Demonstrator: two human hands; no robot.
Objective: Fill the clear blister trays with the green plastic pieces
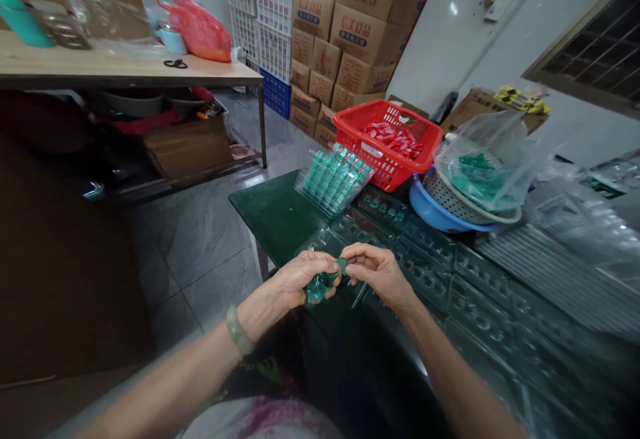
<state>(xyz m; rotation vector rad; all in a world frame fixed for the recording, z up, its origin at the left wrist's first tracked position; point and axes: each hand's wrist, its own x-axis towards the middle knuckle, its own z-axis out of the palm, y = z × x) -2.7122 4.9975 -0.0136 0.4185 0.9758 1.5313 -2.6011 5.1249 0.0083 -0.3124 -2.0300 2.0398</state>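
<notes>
My left hand (306,274) is closed around several small green wrapped pieces (319,287) above the near edge of the dark green table (270,216). Between its thumb and the fingertips of my right hand (373,269) is one green piece (342,264), pinched from both sides. Beneath and beyond the hands lie clear plastic trays (430,269) with molded hollows. One tray (383,207) at the back holds a row of green pieces. A stack of filled trays (334,178) with green pieces stands near the far edge.
A red basket (350,122) of red wrapped pieces stands at the back. Right of it, a blue basin (430,207) holds a grey colander (450,196) and a bag of green pieces (480,176). Cartons (365,32) are stacked behind; a wooden table (120,62) is at left.
</notes>
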